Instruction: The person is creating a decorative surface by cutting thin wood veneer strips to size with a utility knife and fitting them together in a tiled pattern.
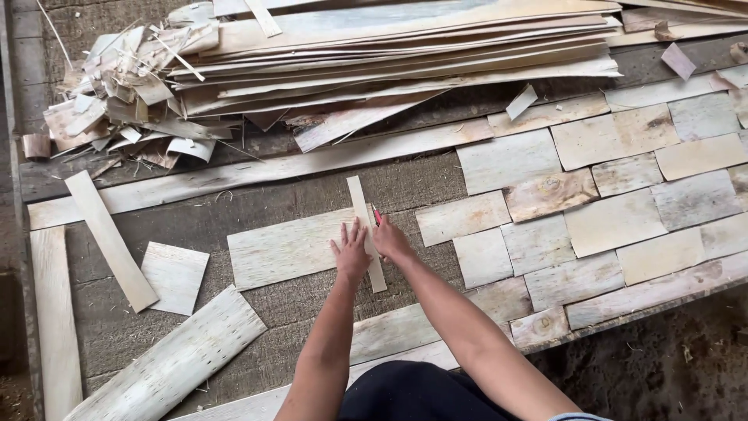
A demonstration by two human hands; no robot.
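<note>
My left hand (pixel 351 251) lies flat, fingers spread, on a pale wood veneer sheet (pixel 287 248) in the middle of the work surface. A narrow wooden strip (pixel 363 210) lies across the sheet's right end, and the hand presses against its left edge. My right hand (pixel 389 238) is closed on a small red-handled knife (pixel 376 216) set against the strip's right edge.
A patchwork of veneer pieces (pixel 608 195) covers the right side of the surface. A tall stack of long veneer sheets (pixel 405 47) and a heap of scraps (pixel 125 93) lie at the back. Loose pieces (pixel 175 277) and strips (pixel 109 242) sit at left.
</note>
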